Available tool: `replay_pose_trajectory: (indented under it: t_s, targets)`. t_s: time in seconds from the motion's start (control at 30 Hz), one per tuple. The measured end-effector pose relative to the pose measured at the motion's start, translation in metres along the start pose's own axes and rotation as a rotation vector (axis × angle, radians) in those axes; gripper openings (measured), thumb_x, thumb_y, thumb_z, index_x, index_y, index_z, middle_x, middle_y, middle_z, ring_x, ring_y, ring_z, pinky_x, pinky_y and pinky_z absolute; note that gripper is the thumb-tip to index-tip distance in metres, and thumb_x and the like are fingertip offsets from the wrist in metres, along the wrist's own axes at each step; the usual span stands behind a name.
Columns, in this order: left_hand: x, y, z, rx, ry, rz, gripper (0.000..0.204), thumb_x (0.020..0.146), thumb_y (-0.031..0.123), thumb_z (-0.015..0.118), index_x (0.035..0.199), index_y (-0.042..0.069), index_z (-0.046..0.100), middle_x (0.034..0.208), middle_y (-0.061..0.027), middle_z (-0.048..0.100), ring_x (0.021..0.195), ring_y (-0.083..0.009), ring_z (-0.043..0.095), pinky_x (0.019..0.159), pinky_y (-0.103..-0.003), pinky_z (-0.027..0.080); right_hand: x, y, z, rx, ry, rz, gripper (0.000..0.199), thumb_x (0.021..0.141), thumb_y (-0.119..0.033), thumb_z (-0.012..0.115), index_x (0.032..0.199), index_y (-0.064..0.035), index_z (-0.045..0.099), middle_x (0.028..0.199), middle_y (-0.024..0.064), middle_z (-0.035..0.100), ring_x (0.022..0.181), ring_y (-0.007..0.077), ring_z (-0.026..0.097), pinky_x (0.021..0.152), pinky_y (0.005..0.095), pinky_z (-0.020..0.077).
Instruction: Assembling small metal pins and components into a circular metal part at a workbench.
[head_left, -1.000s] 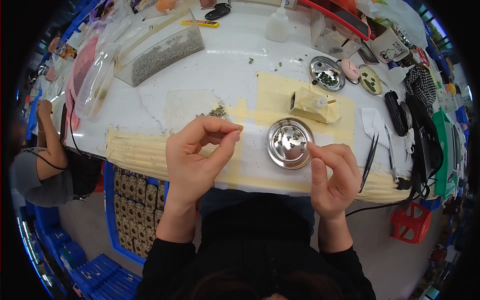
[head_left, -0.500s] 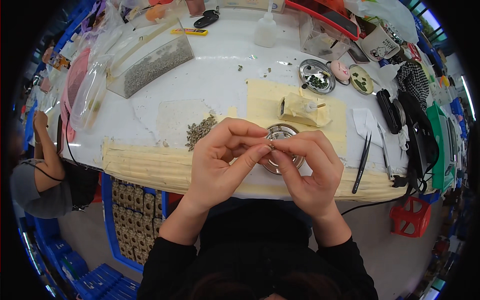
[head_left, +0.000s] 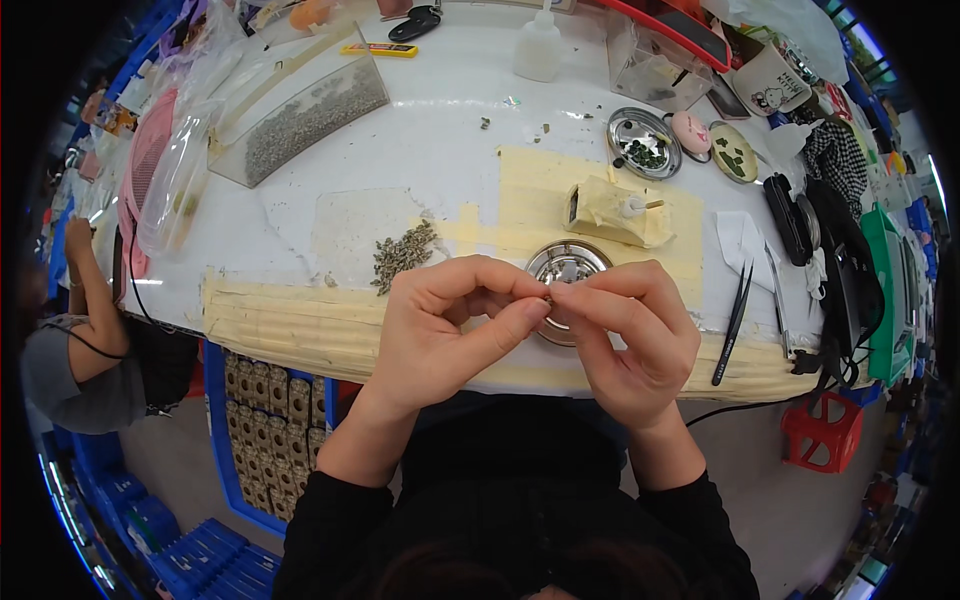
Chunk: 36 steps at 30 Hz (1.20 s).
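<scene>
Black sleeves at lower edge, forearms rising toward bench. Left hand point(head_left: 440, 330) and right hand point(head_left: 630, 335) meeting fingertip to fingertip, both pinched shut on tiny part point(head_left: 548, 298), too small to identify. Part directly above round metal dish point(head_left: 565, 265), equally near both hands. Beyond: pile of small grey pieces point(head_left: 403, 254), tweezers point(head_left: 733, 320), taped block point(head_left: 615, 212).

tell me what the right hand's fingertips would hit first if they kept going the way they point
The right hand points left, fingertips pinched at the left hand, so it would most likely meet the left thumb and forefinger at once. Whether they already touch is unclear.
</scene>
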<state>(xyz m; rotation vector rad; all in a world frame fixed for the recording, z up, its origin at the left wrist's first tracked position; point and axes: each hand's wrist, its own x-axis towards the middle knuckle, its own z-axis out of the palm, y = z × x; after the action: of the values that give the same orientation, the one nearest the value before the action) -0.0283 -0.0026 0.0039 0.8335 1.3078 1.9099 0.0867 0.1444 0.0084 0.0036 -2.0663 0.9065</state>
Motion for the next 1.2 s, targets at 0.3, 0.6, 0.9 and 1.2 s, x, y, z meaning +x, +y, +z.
replay_pose_trajectory:
  t_s: [0.3, 0.6, 0.9, 1.2]
  targets:
    - [-0.002, -0.0038, 0.0049, 0.126, 0.069, 0.117, 0.015, 0.086, -0.004, 0.07, 0.1, -0.006, 0.07, 0.092, -0.0102, 0.072, 0.082, -0.0121, 0.068, 0.075, -0.024, 0.054, -0.0007, -0.0019, 0.0009, 0.007, 0.002, 0.067, 0.026, 0.071, 0.008, 0.078, 0.094, -0.0034, 0.074, 0.083, 0.0065, 0.065, 0.071, 0.0185, 0.061, 0.059, 0.0277, 0.0477]
    - [-0.0003, -0.0047, 0.0053, 0.396, 0.092, 0.303, 0.015, 0.082, -0.003, 0.074, 0.096, -0.003, 0.073, 0.087, -0.0087, 0.072, 0.076, -0.0116, 0.067, 0.069, -0.025, 0.053, 0.0005, -0.0028, 0.0017, -0.014, 0.01, 0.042, 0.022, 0.073, 0.007, 0.078, 0.092, -0.0024, 0.072, 0.082, 0.0076, 0.064, 0.07, 0.0194, 0.062, 0.058, 0.0286, 0.0485]
    - [0.003, -0.003, 0.0064, 0.646, 0.06, 0.551, 0.022, 0.077, -0.01, 0.076, 0.097, -0.004, 0.072, 0.089, -0.0121, 0.07, 0.081, -0.0182, 0.066, 0.071, -0.026, 0.051, 0.0022, -0.0032, -0.0025, 0.283, -0.061, 0.238, 0.007, 0.083, 0.006, 0.069, 0.089, 0.0022, 0.066, 0.082, 0.0092, 0.064, 0.07, 0.0171, 0.06, 0.061, 0.0266, 0.0469]
    - [0.0038, -0.004, 0.0073, 0.615, 0.105, 0.544, 0.022, 0.075, -0.007, 0.077, 0.096, 0.0, 0.075, 0.088, -0.01, 0.07, 0.078, -0.0188, 0.068, 0.067, -0.027, 0.053, 0.0011, -0.0034, -0.0028, 0.316, -0.078, 0.281, 0.005, 0.084, 0.005, 0.069, 0.089, 0.0026, 0.066, 0.082, 0.0092, 0.064, 0.071, 0.0159, 0.059, 0.062, 0.026, 0.0466]
